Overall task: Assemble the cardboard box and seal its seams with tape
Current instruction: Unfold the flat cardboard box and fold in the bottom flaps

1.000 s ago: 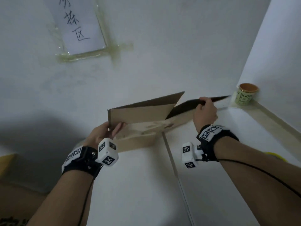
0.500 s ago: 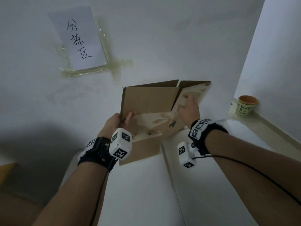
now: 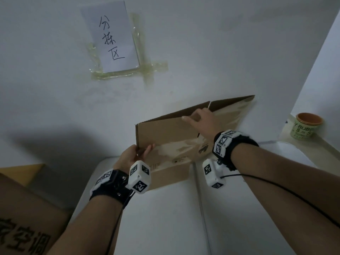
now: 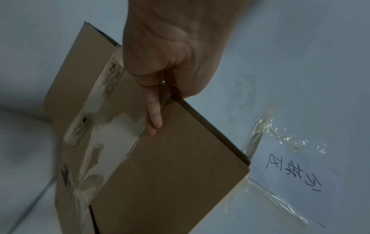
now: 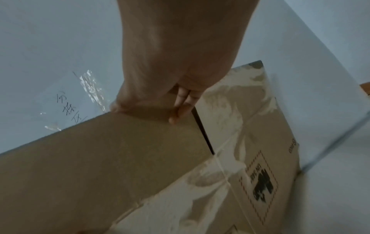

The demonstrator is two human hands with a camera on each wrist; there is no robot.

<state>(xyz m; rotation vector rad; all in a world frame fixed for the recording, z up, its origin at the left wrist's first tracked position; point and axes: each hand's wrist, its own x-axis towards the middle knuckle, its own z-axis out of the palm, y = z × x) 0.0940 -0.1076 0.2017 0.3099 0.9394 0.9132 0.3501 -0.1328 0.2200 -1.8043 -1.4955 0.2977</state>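
A brown cardboard box [image 3: 171, 142], folded flat and streaked with old tape residue, stands on edge on the white table [image 3: 165, 218] against the wall. My left hand [image 3: 137, 153] pinches its left edge, thumb on the near face and fingers behind, as the left wrist view shows for the hand [image 4: 160, 88] and box [image 4: 170, 174]. My right hand [image 3: 200, 120] grips the top edge of the upper flap beside the slit between two flaps. In the right wrist view its fingers [image 5: 180, 110] curl onto the flap [image 5: 100, 158]. No tape roll is in view.
A handwritten paper sign [image 3: 114, 37] is taped to the wall above. A green cup [image 3: 305, 127] with an orange rim sits on a ledge at the right. Other cardboard [image 3: 22, 173] lies at the lower left. A seam [image 3: 199, 199] runs down the table.
The box has swung up from lying low to standing against the wall. My right hand left the right flap and moved left to the top edge by the slit. My left hand rose with the box.
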